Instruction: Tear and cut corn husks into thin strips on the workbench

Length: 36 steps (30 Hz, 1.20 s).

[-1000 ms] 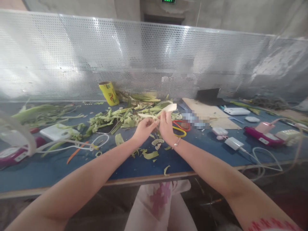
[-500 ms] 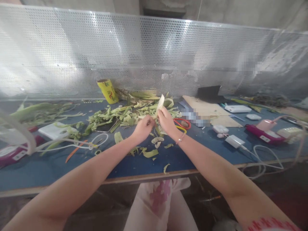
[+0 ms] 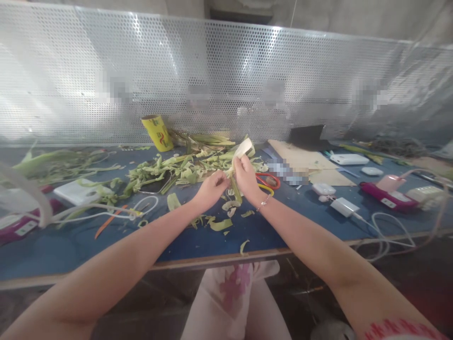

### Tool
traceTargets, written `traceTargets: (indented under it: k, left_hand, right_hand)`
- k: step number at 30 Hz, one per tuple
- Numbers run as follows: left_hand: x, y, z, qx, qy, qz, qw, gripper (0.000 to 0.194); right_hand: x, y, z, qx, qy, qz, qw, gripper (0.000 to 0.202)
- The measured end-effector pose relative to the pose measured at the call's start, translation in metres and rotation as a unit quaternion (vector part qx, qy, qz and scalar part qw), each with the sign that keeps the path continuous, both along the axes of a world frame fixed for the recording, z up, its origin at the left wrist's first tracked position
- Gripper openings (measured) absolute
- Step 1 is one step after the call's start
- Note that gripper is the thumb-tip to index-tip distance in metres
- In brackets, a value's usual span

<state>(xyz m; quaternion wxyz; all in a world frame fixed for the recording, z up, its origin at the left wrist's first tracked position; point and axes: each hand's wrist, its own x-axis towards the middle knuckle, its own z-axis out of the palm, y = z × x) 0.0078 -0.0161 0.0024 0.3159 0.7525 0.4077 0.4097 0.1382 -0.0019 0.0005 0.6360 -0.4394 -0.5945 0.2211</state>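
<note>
My right hand [image 3: 247,179] is closed around a bundle of pale corn husk [image 3: 243,148]. The bundle's broad whitish end sticks up past the fingers, and its greenish strips hang down below. Close beside it on the left, my left hand [image 3: 212,190] has its fingers pinched together at the bundle's side; what lies between the fingertips is too small to make out. Behind and to the left lies a loose heap of green husk strips [image 3: 187,172]. Below the hands, several cut scraps [image 3: 221,225] lie on the blue table [image 3: 208,248].
A yellow tube [image 3: 157,134] leans by the perforated metal screen [image 3: 244,71]. Red and yellow scissor-like loops [image 3: 269,180] lie right of my hand. Further right are cardboard [image 3: 300,158], a white charger [image 3: 345,208] with cable, and a purple power strip [image 3: 389,194]. Another white device [image 3: 83,191] sits left.
The husk's pale top has tilted to the right and looks wider. Its green strips now show below my right hand. Both hands stay close together in nearly the same place.
</note>
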Motion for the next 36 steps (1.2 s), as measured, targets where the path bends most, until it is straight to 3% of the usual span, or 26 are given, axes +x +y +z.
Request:
traceTargets:
  k: [7,11,14,19,27,31,36]
  left_hand:
    - [-0.004,0.004,0.001,-0.081,-0.143,0.013,0.986,0.041]
    - [0.002,0.008,0.000,-0.138,-0.300,0.008,0.944,0.039]
    - [0.004,0.010,-0.002,-0.163,-0.368,0.007,0.915,0.033]
    - [0.002,0.016,-0.006,-0.114,-0.375,0.061,0.918,0.026]
    - [0.000,0.010,-0.004,-0.053,-0.319,0.151,0.934,0.026]
    - [0.000,0.011,-0.004,-0.028,-0.325,0.149,0.933,0.024]
    - [-0.001,0.013,-0.003,-0.018,-0.314,0.130,0.940,0.026]
  right_hand:
    - [0.002,0.002,0.000,-0.028,0.079,0.108,0.991,0.022]
    - [-0.001,0.000,-0.002,-0.036,0.077,0.140,0.986,0.022]
    - [-0.005,-0.002,-0.004,-0.039,0.066,0.165,0.983,0.024]
    - [-0.011,-0.005,-0.006,-0.055,0.044,0.184,0.980,0.022]
    - [-0.017,-0.014,-0.003,-0.038,-0.045,0.117,0.991,0.032]
    - [-0.021,-0.021,-0.001,-0.025,-0.116,0.105,0.987,0.037]
    - [-0.021,-0.022,-0.003,-0.001,-0.108,0.123,0.987,0.031]
